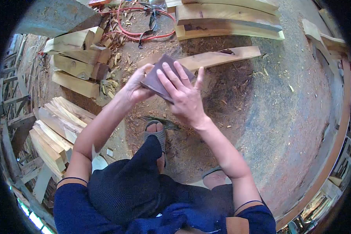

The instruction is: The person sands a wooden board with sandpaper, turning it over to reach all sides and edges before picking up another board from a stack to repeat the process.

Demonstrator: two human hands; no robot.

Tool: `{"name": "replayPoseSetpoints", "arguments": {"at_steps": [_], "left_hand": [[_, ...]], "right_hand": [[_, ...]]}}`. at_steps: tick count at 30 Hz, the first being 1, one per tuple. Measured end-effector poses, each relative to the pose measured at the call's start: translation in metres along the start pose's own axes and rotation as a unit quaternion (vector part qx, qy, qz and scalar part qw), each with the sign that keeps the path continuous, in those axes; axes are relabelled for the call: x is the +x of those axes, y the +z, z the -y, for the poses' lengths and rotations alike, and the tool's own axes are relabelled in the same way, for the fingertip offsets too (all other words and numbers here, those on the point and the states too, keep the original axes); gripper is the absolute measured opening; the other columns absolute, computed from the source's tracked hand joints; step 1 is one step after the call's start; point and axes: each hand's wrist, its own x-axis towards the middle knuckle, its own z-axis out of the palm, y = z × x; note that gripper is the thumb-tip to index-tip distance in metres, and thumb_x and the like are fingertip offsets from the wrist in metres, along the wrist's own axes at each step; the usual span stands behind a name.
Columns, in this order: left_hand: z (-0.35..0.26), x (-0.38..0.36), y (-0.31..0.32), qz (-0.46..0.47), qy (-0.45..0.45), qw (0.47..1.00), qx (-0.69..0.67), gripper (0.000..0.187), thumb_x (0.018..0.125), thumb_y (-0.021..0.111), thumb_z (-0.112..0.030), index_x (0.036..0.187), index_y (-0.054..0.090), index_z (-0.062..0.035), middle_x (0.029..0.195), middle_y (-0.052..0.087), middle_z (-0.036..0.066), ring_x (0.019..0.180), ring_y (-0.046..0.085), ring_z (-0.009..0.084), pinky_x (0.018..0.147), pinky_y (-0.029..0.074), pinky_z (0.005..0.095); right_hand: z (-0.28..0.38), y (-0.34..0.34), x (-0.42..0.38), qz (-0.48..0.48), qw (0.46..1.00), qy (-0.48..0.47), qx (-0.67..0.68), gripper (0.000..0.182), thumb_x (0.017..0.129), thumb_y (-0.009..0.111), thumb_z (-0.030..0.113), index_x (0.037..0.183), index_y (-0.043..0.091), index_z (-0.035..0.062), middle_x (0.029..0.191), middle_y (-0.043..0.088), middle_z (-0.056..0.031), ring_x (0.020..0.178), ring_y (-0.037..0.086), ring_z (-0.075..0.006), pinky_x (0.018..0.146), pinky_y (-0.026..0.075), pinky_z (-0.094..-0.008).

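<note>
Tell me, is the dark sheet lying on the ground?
No, the dark sheet is held up between the left hand and the right hand, well above the sawdust-strewn ground.

Part of the dark sheet (160,78) is hidden by the right hand (185,97); the planks (226,19) are cut off at the top.

You have one sheet (160,78) under your fingers (174,76), two hands, and one plank (222,56) just beyond your fingertips.
</note>
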Motion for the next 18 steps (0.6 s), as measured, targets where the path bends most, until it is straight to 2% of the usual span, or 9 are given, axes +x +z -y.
{"name": "replayPoseSetpoints", "arguments": {"at_steps": [2, 4, 5, 7, 10, 13, 16, 17, 18], "left_hand": [[0.004, 0.01, -0.015, -0.004, -0.027, 0.996, -0.081, 0.04, 0.087, 0.055, -0.007, 0.121, 0.043, 0.0096, 0.117, 0.054, 0.024, 0.112, 0.056, 0.0342, 0.102, 0.045, 0.0509], [0.011, 0.009, -0.007, -0.041, -0.021, 0.993, -0.11, 0.043, 0.087, 0.058, -0.008, 0.122, 0.041, 0.0116, 0.124, 0.047, 0.027, 0.119, 0.048, 0.0391, 0.104, 0.04, 0.0577], [0.012, 0.008, -0.008, -0.039, -0.02, 0.993, -0.113, 0.043, 0.087, 0.058, -0.008, 0.122, 0.041, 0.0116, 0.124, 0.047, 0.027, 0.119, 0.048, 0.0391, 0.104, 0.04, 0.0577], [0.012, 0.008, -0.003, -0.047, 0.016, 0.998, -0.035, 0.045, 0.088, 0.059, -0.011, 0.128, 0.043, 0.0032, 0.128, 0.048, 0.022, 0.119, 0.05, 0.0351, 0.104, 0.044, 0.0494], [0.009, -0.008, 0.02, -0.031, 0.18, 0.949, 0.256, 0.051, 0.084, 0.065, -0.011, 0.132, 0.047, -0.009, 0.125, 0.054, 0.01, 0.112, 0.055, 0.0212, 0.096, 0.049, 0.035], [-0.005, -0.013, 0.034, 0.074, 0.332, 0.84, 0.422, 0.058, 0.082, 0.067, -0.012, 0.135, 0.044, -0.0085, 0.125, 0.054, 0.01, 0.111, 0.055, 0.0214, 0.096, 0.047, 0.0324], [-0.008, -0.014, 0.033, 0.073, 0.297, 0.865, 0.398, 0.064, 0.081, 0.068, -0.018, 0.139, 0.04, -0.0088, 0.132, 0.049, 0.012, 0.116, 0.052, 0.0216, 0.101, 0.042, 0.0356], [-0.007, -0.013, 0.026, 0.053, 0.267, 0.887, 0.372, 0.065, 0.083, 0.067, -0.022, 0.139, 0.039, -0.0087, 0.135, 0.047, 0.013, 0.12, 0.05, 0.022, 0.103, 0.041, 0.038], [-0.007, -0.007, 0.013, -0.012, 0.238, 0.917, 0.321, 0.06, 0.089, 0.059, -0.04, 0.137, 0.041, -0.0099, 0.131, 0.05, 0.016, 0.118, 0.051, 0.0289, 0.101, 0.041, 0.0535]], "right_hand": [[-0.028, 0.001, -0.006, 0.01, 0.997, -0.075, -0.007, 0.07, 0.072, 0.062, 0.013, 0.139, 0.044, 0.0251, 0.147, 0.04, -0.0006, 0.139, 0.031, -0.0197, 0.111, -0.003, -0.0642], [-0.089, -0.012, -0.008, -0.026, 0.995, 0.024, -0.093, 0.072, 0.071, 0.059, 0.007, 0.139, 0.044, 0.024, 0.147, 0.04, -0.0017, 0.139, 0.032, -0.0209, 0.112, 0.001, -0.0604], [-0.127, -0.015, -0.013, -0.07, 0.989, 0.09, -0.09, 0.052, 0.091, 0.051, 0.015, 0.141, 0.041, 0.0257, 0.149, 0.037, -0.0015, 0.138, 0.032, -0.0202, 0.113, 0.002, -0.0577], [-0.19, -0.028, -0.02, -0.13, 0.969, 0.194, -0.08, 0.041, 0.099, 0.038, 0.037, 0.14, 0.043, 0.0282, 0.147, 0.039, -0.004, 0.138, 0.032, -0.0237, 0.109, 0.011, -0.0642], [-0.245, -0.06, -0.026, -0.109, 0.902, 0.412, 0.073, 0.046, 0.097, 0.04, 0.045, 0.136, 0.048, 0.0218, 0.133, 0.051, -0.0181, 0.12, 0.051, -0.0325, 0.101, 0.036, -0.0512], [-0.242, -0.073, -0.025, -0.106, 0.905, 0.403, 0.091, 0.048, 0.097, 0.04, 0.044, 0.134, 0.048, 0.014, 0.128, 0.053, -0.0233, 0.113, 0.055, -0.0335, 0.096, 0.042, -0.0459], [-0.203, -0.043, -0.011, -0.192, 0.947, 0.195, 0.169, 0.051, 0.098, 0.039, 0.039, 0.135, 0.045, 0.0044, 0.135, 0.049, -0.0205, 0.123, 0.049, -0.0299, 0.103, 0.037, -0.0437], [-0.192, -0.027, -0.01, -0.166, 0.954, 0.225, 0.109, 0.048, 0.098, 0.039, 0.036, 0.135, 0.046, 0.005, 0.135, 0.048, -0.0204, 0.124, 0.047, -0.032, 0.105, 0.035, -0.0437], [-0.182, -0.01, -0.009, -0.136, 0.957, 0.252, 0.049, 0.045, 0.099, 0.038, 0.032, 0.134, 0.047, 0.0056, 0.136, 0.048, -0.0202, 0.126, 0.045, -0.0342, 0.107, 0.033, -0.0436]]}}
